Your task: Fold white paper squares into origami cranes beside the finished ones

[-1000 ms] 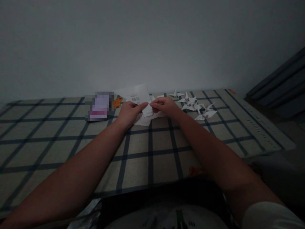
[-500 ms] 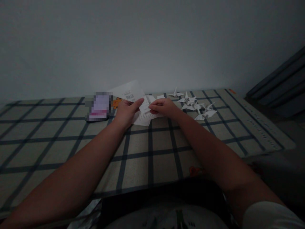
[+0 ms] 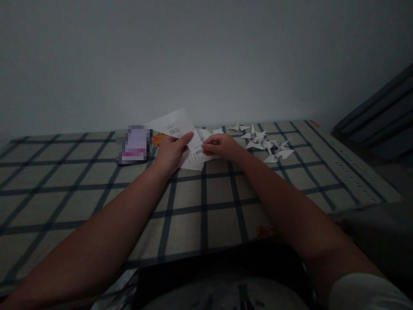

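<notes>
A white sheet of printed paper [image 3: 176, 125], with a dark code block on it, is held up slightly above the checked cloth. My left hand [image 3: 172, 150] is closed on its left part, thumb on top. At the sheet's right edge my right hand [image 3: 221, 145] is closed in a pinch, fingertips on the paper. Whether those fingertips hold this sheet or the paper just behind it is hard to make out. Several folded paper cranes [image 3: 255, 137] lie to the right of my right hand. More white paper [image 3: 217, 131] shows behind my hands.
A phone with a blurred screen [image 3: 135, 144] lies left of my left hand, beside an orange item [image 3: 157, 139]. The checked tablecloth [image 3: 187, 224] covers the table, which meets a plain wall [image 3: 206, 60]. Dark folded fabric [image 3: 383, 112] hangs at the right.
Almost nothing differs. My right fingertips have shifted very slightly at the paper's edge; the sheet, left hand and cranes stay in place.
</notes>
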Motion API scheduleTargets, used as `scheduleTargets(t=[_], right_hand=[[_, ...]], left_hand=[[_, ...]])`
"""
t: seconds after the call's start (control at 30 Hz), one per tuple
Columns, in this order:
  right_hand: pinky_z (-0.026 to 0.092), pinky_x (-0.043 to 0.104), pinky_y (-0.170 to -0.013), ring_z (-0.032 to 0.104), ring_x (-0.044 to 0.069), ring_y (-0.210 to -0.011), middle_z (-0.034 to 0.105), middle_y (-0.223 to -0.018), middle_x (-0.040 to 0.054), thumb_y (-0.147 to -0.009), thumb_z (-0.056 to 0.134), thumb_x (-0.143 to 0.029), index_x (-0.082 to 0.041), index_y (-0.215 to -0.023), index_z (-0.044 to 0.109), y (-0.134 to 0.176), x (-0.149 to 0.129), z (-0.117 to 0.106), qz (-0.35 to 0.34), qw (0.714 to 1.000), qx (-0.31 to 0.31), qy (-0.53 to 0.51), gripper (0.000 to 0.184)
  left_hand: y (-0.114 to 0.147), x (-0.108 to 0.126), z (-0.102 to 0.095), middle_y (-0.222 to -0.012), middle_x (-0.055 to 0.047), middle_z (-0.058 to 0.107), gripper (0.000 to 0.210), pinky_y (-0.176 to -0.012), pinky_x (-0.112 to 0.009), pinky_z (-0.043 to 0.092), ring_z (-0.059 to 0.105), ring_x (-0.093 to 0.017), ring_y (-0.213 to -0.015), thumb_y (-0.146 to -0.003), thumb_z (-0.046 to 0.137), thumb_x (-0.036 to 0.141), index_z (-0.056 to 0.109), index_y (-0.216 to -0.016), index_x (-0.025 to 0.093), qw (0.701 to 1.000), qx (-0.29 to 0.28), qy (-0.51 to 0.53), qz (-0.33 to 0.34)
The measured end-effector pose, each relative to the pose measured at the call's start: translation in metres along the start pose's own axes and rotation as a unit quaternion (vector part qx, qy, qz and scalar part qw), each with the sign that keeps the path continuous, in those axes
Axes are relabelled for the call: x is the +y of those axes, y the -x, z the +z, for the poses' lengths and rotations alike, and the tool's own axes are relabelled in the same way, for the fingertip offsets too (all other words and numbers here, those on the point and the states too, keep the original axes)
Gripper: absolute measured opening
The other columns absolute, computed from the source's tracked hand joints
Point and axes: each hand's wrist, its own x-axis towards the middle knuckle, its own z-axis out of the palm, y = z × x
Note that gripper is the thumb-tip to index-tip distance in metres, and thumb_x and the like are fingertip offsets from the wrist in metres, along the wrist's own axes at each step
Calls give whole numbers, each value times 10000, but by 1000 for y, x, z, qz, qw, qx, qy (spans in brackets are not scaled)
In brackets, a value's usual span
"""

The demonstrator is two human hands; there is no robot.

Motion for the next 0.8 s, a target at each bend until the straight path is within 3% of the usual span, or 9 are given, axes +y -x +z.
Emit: scheduleTargets(t=[0.37,0.53,0.67,0.73,0.8], right_hand=[[475,214,-594,582,85,-612,641,-656,-12,-844,693,-323,-149,-729,630,1,-7,1,-14,1000,-8,6,218],[509,224,-626,612,94,-640,649,-684,-20,-832,716,-335,-159,-818,632,-1,-6,2,-11,999,20,-41,195],[514,230,-640,609,92,-636,642,-679,-17,-821,722,-330,-152,-796,634,-1,-6,0,-21,998,32,-49,201],[521,234,-649,607,90,-629,642,-676,-21,-829,713,-348,-158,-800,628,-2,-6,-1,-22,997,44,-66,211],[529,235,-667,606,88,-634,635,-672,-30,-823,719,-346,-166,-808,624,-1,-8,-2,-15,995,61,-77,204]], left_hand=[[2,-1,-5,-1049,-132,793,386,-816,-347,593,755,-248,-867,-688,868,378,778,-972,131,997,-61,-11,-39],[5,1,-5,-969,-149,792,354,-736,-333,581,736,-225,-761,-697,861,405,782,-902,128,993,-88,-47,-67],[8,5,-4,-1017,-148,792,379,-731,-320,567,733,-222,-790,-695,859,407,782,-944,132,991,-104,-45,-65],[9,7,-5,-926,-123,794,367,-628,-278,523,693,-184,-676,-694,860,419,787,-918,138,988,-113,-78,-69],[9,7,-6,-740,-85,757,354,-480,-241,394,567,-126,-499,-687,862,455,782,-826,139,980,-117,-144,-75]])
